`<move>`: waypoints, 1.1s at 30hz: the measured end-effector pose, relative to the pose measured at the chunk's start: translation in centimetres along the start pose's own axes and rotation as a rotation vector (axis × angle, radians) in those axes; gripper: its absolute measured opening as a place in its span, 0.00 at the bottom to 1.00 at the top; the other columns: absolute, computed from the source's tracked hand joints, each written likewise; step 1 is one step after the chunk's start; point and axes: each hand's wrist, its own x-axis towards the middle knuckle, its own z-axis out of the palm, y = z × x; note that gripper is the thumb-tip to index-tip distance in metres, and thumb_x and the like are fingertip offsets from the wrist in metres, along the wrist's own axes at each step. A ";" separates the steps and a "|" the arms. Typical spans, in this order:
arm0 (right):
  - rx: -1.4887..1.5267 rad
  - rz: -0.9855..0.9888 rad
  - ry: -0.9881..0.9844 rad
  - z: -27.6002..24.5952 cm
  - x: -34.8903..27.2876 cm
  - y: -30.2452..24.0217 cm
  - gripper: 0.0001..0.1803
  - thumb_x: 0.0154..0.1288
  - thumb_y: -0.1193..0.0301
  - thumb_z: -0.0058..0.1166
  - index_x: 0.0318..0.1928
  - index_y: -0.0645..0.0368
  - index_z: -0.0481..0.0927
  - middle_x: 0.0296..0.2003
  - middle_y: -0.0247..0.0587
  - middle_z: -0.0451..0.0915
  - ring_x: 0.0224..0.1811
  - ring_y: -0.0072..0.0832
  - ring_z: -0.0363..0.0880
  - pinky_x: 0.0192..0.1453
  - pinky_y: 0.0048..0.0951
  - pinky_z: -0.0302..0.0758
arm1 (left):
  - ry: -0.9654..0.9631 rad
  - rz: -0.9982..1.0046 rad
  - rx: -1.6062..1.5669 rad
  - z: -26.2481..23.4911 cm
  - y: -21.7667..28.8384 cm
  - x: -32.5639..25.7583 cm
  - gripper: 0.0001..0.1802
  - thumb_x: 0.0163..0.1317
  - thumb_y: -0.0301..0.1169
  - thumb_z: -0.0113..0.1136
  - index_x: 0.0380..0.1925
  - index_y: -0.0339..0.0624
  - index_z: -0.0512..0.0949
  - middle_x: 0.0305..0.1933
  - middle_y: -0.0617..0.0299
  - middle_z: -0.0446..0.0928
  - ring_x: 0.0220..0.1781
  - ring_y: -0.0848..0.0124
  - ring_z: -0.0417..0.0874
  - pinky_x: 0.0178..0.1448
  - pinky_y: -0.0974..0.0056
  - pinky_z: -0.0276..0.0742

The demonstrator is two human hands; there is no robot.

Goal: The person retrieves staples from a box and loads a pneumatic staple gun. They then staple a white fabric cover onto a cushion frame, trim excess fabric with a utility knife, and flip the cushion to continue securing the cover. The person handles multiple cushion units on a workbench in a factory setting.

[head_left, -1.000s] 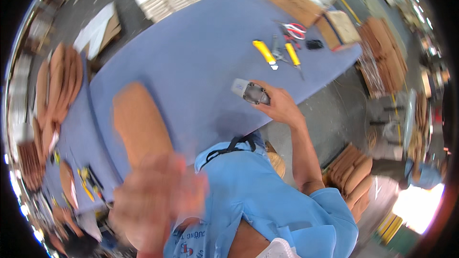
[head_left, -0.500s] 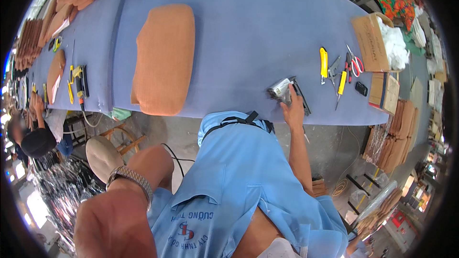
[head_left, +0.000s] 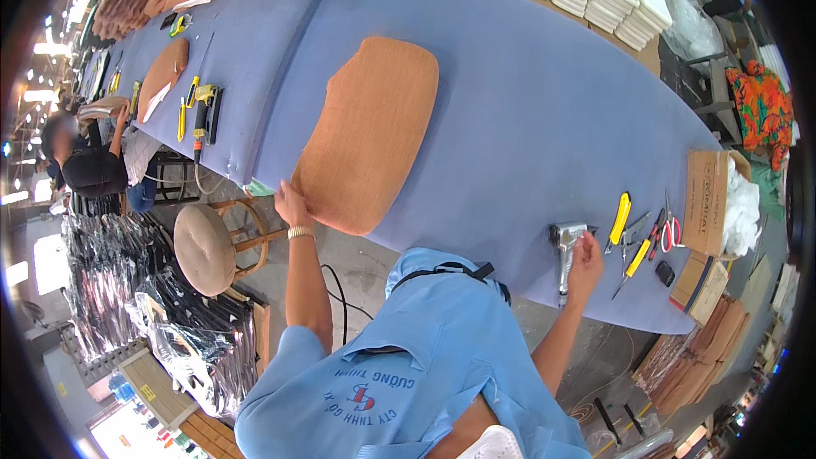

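An orange-brown fabric-covered seat pad (head_left: 374, 132) lies on the blue-covered table (head_left: 510, 119), its near end by the front edge. My left hand (head_left: 293, 206) has its fingers closed at the pad's near left corner; their undersides are hidden. To the right, a silver air staple gun (head_left: 563, 257) rests at the table's front. My right hand (head_left: 585, 265) is against its right side with curled fingers, which cover part of the gun.
Right of the gun are yellow-handled tools (head_left: 621, 218), red-handled scissors (head_left: 671, 231) and a cardboard box (head_left: 707, 204) of white stuffing. Another staple gun (head_left: 204, 112) lies on the left table, with a co-worker (head_left: 93, 166) beyond. A round stool (head_left: 204, 249) stands below.
My left hand has come from close to the camera to the seat pad's corner. The staple gun has turned under my right hand. The view has shifted and rotated.
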 end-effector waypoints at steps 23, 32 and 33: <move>0.241 -0.169 -0.769 15.2 -2.1 -21.0 0.44 0.72 0.58 0.59 0.77 0.69 0.55 0.73 0.59 0.64 0.75 0.46 0.65 0.77 0.42 0.64 | -0.964 0.912 0.145 9.2 8.6 -31.4 0.33 0.50 0.31 0.80 0.59 0.40 0.82 0.56 0.49 0.73 0.57 0.56 0.78 0.60 0.57 0.77; 0.200 -0.021 -0.482 13.6 -3.3 -15.4 0.29 0.82 0.55 0.44 0.68 0.68 0.72 0.56 0.46 0.82 0.59 0.33 0.78 0.67 0.34 0.71 | -0.802 0.034 -0.064 11.2 5.5 -23.5 0.31 0.79 0.48 0.52 0.70 0.35 0.70 0.68 0.50 0.73 0.66 0.65 0.75 0.68 0.57 0.74; 0.204 -0.001 -0.473 13.6 -3.6 -15.6 0.29 0.83 0.54 0.43 0.67 0.67 0.74 0.55 0.45 0.82 0.56 0.32 0.79 0.65 0.33 0.72 | -0.773 0.003 -0.044 12.2 4.3 -23.0 0.34 0.79 0.51 0.51 0.72 0.35 0.68 0.69 0.50 0.73 0.67 0.65 0.74 0.69 0.57 0.73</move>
